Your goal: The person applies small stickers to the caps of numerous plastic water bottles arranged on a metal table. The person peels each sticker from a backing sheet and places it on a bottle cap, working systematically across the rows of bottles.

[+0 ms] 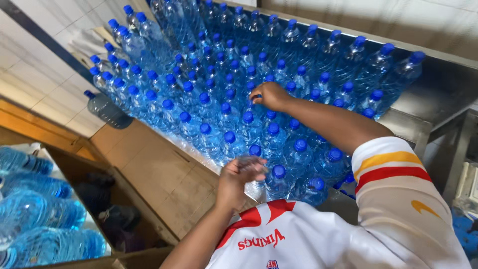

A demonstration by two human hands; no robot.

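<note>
We worked over a steel table (423, 107) packed nearly edge to edge with blue-tinted water bottles (209, 99), all upright and shoulder to shoulder, their blue caps forming tight rows. Our right hand (271, 94) reached into the middle of the crowd, its fingers (259, 99) curled down around a blue cap (257, 96) there; we could not tell how firmly they gripped it. Our left hand (239, 174) hovered at the near edge of the table, fingers (256, 167) bunched loosely around what looked like a small clear band (249, 159) just above the front-row bottles, beside a capped bottle (279, 172); the item was too blurred to name with certainty.

Open room was scarce. The bottles ran right up to the table's near rim, and only a bare strip of steel showed at the far right corner. Beyond the left rim, one bottle (105, 108) lay on its side on the tiled floor (45, 94), well apart from the rest. Below the near edge stood a flattened cardboard sheet (164, 174), and farther left an open box (74, 169) held more bottles (35, 214) lying flat. Our white sleeve (398, 174), striped yellow and red, crossed the table's right front corner.
</note>
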